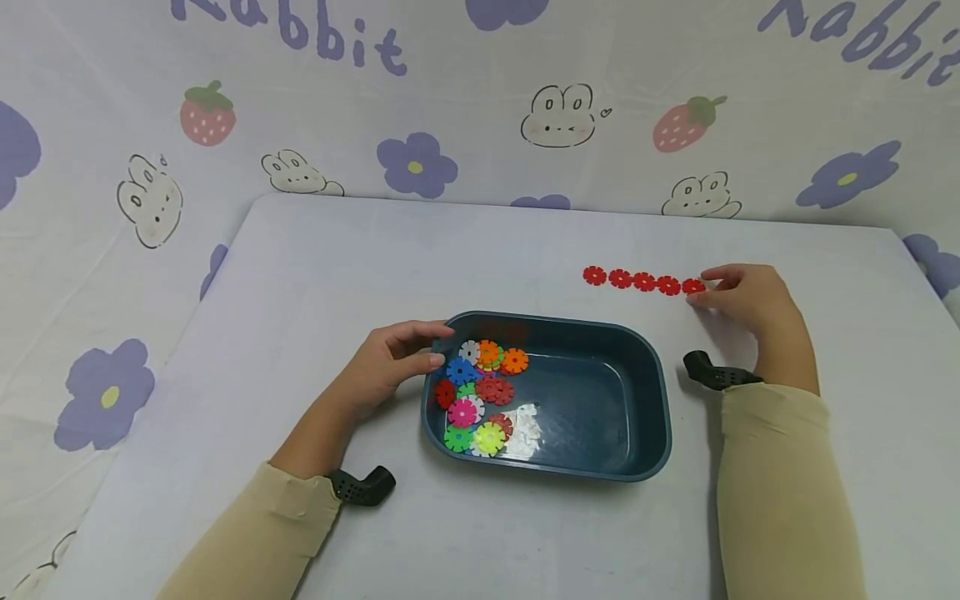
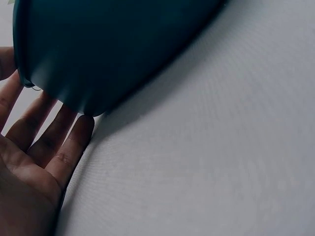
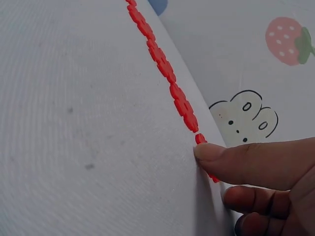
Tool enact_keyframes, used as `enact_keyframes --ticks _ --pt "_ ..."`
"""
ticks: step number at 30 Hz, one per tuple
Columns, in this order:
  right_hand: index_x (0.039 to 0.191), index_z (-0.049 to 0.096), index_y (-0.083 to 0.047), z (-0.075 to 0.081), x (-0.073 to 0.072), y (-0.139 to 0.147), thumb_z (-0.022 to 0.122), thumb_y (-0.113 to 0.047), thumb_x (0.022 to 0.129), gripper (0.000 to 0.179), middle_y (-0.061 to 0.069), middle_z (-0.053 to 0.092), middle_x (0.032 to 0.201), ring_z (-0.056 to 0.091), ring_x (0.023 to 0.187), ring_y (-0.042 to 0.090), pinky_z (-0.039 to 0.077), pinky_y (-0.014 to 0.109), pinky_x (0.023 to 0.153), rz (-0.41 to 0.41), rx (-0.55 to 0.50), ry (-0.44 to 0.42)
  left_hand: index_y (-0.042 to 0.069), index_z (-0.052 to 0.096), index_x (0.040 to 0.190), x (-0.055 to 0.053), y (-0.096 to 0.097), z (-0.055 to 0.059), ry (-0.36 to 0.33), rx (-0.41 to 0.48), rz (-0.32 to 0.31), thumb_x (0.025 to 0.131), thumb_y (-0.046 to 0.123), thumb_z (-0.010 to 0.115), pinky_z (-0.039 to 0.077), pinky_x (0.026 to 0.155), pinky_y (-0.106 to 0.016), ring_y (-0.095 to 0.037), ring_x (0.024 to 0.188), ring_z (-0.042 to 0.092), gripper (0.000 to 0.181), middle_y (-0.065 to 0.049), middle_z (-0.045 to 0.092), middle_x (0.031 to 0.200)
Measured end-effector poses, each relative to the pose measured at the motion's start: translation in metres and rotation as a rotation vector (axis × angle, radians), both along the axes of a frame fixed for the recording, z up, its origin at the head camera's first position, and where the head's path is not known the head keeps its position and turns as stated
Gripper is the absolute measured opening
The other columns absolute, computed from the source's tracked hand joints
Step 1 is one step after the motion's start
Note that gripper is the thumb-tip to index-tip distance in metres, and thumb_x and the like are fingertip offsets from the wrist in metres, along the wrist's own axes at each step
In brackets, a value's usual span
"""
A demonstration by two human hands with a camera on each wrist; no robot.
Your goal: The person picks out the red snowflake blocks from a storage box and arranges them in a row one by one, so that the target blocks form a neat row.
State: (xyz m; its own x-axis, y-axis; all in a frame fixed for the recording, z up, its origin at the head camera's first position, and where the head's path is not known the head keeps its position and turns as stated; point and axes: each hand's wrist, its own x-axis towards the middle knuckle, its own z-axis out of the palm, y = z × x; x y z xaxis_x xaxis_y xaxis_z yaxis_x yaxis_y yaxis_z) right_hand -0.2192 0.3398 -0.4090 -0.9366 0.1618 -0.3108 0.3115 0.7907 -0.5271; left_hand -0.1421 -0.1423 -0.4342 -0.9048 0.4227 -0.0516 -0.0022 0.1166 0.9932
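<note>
The left hand (image 1: 390, 367), left of centre in the frame, has its thumb at the rim of the tray (image 1: 577, 400) and its fingers, only slightly bent, against the outer wall; it holds the tray by its left end. The left wrist view shows the fingertips touching that wall from outside.

The right hand (image 1: 746, 300), right of centre, is nearly closed: thumb and forefinger pinch the end disc (image 1: 693, 287) between them. In the right wrist view the thumb covers part of this disc, and other fingers are curled below.

The end disc is the rightmost of five in the red row (image 1: 644, 282), which runs close-set across the surface (image 1: 345, 267), right of centre and above the tray. Inside the tray, mixed discs (image 1: 465, 411) in pink, green, blue, orange, white, yellow and red lie heaped toward the left.
</note>
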Motion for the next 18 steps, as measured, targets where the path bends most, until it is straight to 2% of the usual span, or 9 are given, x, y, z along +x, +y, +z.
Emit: enact_keyframes --ticks 9,14,18 --pt "0.132 0.057 -0.004 0.0011 0.0007 -0.0018 0.064 -0.038 0.093 0.052 0.027 0.049 0.126 0.042 0.114 0.043 0.045 0.057 0.089 0.0 0.024 -0.003 0.006 0.064 0.127 0.0 -0.0006 -0.001 0.001 -0.011 -0.004 0.092 0.016 0.067 0.048 0.101 -0.031 -0.024 0.128 0.052 0.036 -0.005 0.055 0.141" --pt "0.134 0.056 -0.004 0.0006 0.0006 0.0017 0.062 -0.035 0.094 0.05 0.028 0.048 0.128 0.043 0.114 0.043 0.044 0.059 0.091 0.017 0.026 -0.007 0.006 0.063 0.127 -0.0002 -0.0011 -0.0016 -0.002 -0.011 -0.009 0.092 0.016 0.067 0.047 0.103 -0.032 -0.024 0.129 0.052 0.037 -0.005 0.055 0.142" --pt "0.135 0.056 -0.006 -0.0005 0.0013 0.0037 0.06 -0.031 0.095 0.047 0.028 0.048 0.128 0.043 0.112 0.042 0.045 0.057 0.088 0.018 0.023 -0.005 0.006 0.063 0.127 -0.0004 -0.0008 -0.002 0.0 -0.012 -0.011 0.092 0.017 0.067 0.047 0.103 -0.031 -0.024 0.129 0.052 0.037 -0.005 0.055 0.142"
